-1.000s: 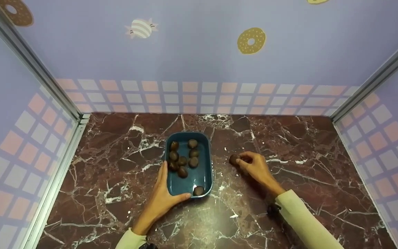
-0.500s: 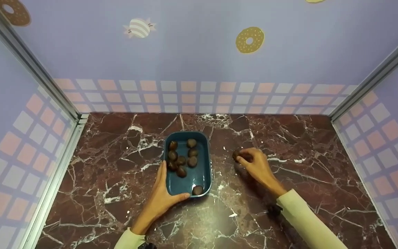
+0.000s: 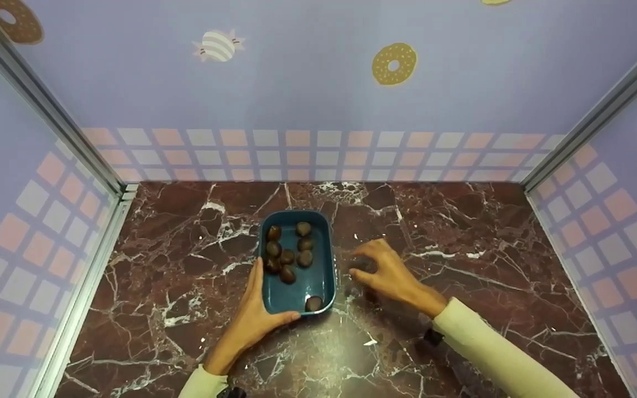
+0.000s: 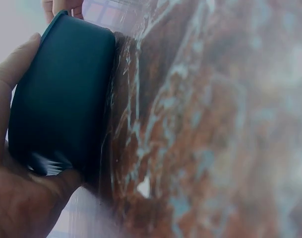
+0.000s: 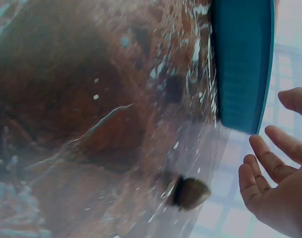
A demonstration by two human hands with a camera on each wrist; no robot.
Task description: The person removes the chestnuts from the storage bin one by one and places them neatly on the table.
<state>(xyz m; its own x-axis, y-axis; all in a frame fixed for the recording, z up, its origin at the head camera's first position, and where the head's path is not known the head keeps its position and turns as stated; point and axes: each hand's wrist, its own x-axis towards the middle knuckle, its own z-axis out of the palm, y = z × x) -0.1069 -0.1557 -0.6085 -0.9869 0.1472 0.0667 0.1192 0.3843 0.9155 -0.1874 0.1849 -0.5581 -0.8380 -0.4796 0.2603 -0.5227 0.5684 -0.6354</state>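
Brown, glossy, rounded nuts [image 3: 287, 257] lie in the blue-green box [image 3: 288, 296], whose near left corner the left grip [image 3: 257, 318] touches, fingers straight along the side and thumb apart along the near rim. The right grip [image 3: 390, 276] is spread; a blurred single nut [image 5: 193, 193] sits near its fingers, apart from them. A strip of desk [image 3: 506, 282] separates this grip from the box; to its right, desk reaches the side wall [image 3: 617, 215].
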